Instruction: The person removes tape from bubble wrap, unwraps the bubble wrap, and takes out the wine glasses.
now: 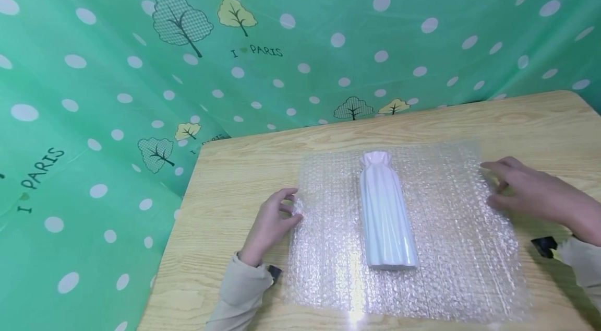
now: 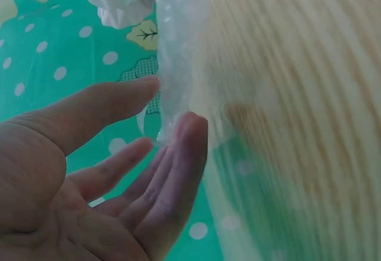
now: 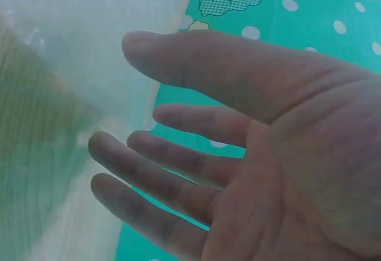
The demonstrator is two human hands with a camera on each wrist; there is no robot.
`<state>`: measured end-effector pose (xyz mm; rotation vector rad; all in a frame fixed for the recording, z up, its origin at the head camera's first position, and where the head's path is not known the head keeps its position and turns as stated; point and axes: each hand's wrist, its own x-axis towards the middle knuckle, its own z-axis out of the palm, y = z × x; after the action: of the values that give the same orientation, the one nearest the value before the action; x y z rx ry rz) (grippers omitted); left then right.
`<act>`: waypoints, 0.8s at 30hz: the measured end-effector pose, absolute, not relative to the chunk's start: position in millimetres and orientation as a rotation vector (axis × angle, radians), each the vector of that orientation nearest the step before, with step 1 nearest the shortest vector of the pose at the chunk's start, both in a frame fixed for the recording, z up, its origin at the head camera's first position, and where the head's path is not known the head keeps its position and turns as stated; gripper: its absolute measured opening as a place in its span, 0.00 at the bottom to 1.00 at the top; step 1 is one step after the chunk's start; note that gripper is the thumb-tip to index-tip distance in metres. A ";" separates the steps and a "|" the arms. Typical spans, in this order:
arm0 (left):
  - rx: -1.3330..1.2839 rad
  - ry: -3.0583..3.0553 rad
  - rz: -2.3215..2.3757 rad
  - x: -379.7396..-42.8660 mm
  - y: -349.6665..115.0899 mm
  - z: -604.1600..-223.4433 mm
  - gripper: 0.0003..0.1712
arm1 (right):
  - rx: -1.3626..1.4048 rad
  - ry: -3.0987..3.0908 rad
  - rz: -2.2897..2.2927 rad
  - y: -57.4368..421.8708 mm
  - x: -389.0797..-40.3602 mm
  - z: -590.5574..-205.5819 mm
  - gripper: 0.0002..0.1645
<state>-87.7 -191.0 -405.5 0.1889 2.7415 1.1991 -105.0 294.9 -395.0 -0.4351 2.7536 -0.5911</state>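
Observation:
A vase (image 1: pixel 386 211) with a pleated body, fading from pinkish white at its gathered neck to pale blue at the base, lies on its side on a sheet of bubble wrap (image 1: pixel 441 247). My left hand (image 1: pixel 271 224) is at the sheet's left edge, which runs between thumb and fingers. In the left wrist view the thumb and fingertips stand apart around the wrap (image 2: pixel 181 40). At the opposite edge my right hand (image 1: pixel 530 190) hovers with fingers spread and loosely bent. The right wrist view shows its palm bare, fingertips close beside the wrap (image 3: pixel 95 40).
The wood-grain table (image 1: pixel 225 174) carries the sheet, with bare wood around its edges. Behind and left hangs a green polka-dot cloth (image 1: pixel 281 80) printed with trees. Bright glare lies on the wrap's lower left part.

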 end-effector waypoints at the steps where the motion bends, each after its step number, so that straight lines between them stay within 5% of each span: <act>1: 0.186 2.740 1.210 -87.9 -191.5 -405.5 0.35 | -0.441 2.767 -0.575 294.9 -105.2 -394.6 0.45; 24: 0.370 2.828 1.280 -89.7 -183.3 -387.9 0.33 | -0.572 2.811 -0.760 265.8 -99.2 -370.5 0.42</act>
<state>-89.7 -183.3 -387.9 0.3703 2.8285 1.2804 -99.2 265.8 -370.5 -0.5716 2.8109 -0.7600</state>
